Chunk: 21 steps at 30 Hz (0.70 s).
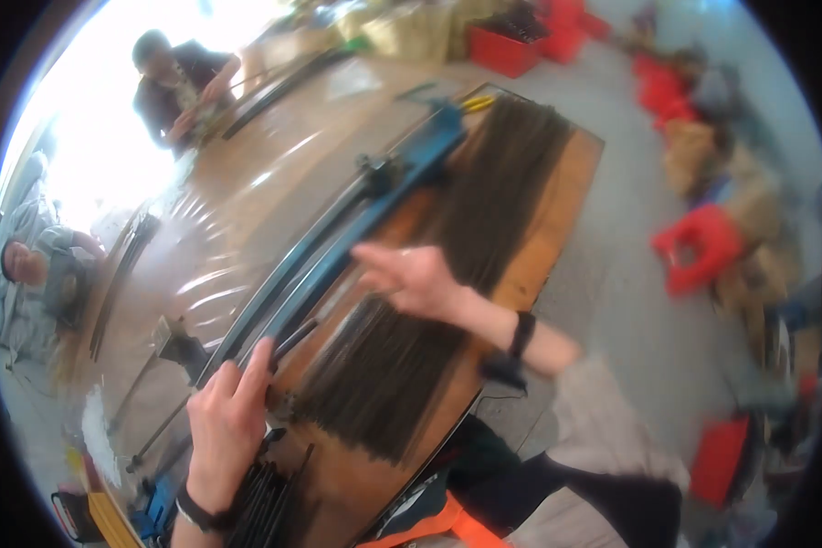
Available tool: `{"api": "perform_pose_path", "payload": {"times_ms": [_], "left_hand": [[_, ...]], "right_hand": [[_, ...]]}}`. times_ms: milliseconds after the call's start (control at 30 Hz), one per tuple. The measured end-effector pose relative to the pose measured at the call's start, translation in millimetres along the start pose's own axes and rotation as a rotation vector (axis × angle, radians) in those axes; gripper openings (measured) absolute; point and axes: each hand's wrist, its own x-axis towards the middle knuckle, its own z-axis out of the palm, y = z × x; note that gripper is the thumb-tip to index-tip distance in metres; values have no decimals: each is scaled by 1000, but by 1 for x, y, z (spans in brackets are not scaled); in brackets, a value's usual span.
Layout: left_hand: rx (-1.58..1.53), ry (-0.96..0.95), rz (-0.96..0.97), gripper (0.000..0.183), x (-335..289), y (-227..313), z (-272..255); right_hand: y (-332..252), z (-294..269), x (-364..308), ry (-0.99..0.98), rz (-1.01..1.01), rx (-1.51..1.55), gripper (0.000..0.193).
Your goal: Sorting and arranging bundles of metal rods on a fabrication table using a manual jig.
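A long blue metal fixture (318, 274) with two parallel rails runs diagonally across the table, a dark clamp block (381, 173) on its upper part. My left hand (226, 422) is at the fixture's near end, fingers closed and index finger laid forward; what they hold is hidden. Just past its fingertips shows a short dark rod (296, 339). My right hand (413, 280) is over the fixture's right rail, smeared by motion, its forefinger reaching left; whether it grips anything is unclear. Below and beyond it lies a wide bundle of thin dark rods (384, 379).
More black rods (269, 502) lie beside my left wrist. Yellow-handled pliers (478, 104) rest at the fixture's far end. A metal block (178, 342) stands left of the rails. Two people (178, 87) sit across the table. Red bins (505, 50) and bags line the floor.
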Motion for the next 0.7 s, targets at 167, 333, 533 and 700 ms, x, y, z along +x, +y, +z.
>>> {"api": "perform_pose_path", "payload": {"times_ms": [167, 333, 533, 700], "left_hand": [[107, 85, 136, 56, 38, -1, 26], [-40, 48, 157, 53, 45, 3, 45], [-1, 9, 107, 44, 31, -5, 36], [188, 70, -62, 39, 1, -30, 4]], "right_hand": [[82, -11, -9, 242, 32, -128, 52], [41, -3, 8, 111, -305, 77, 45], [-17, 14, 16, 224, -25, -6, 32], [-9, -6, 23, 210, -205, 108, 26]]}}
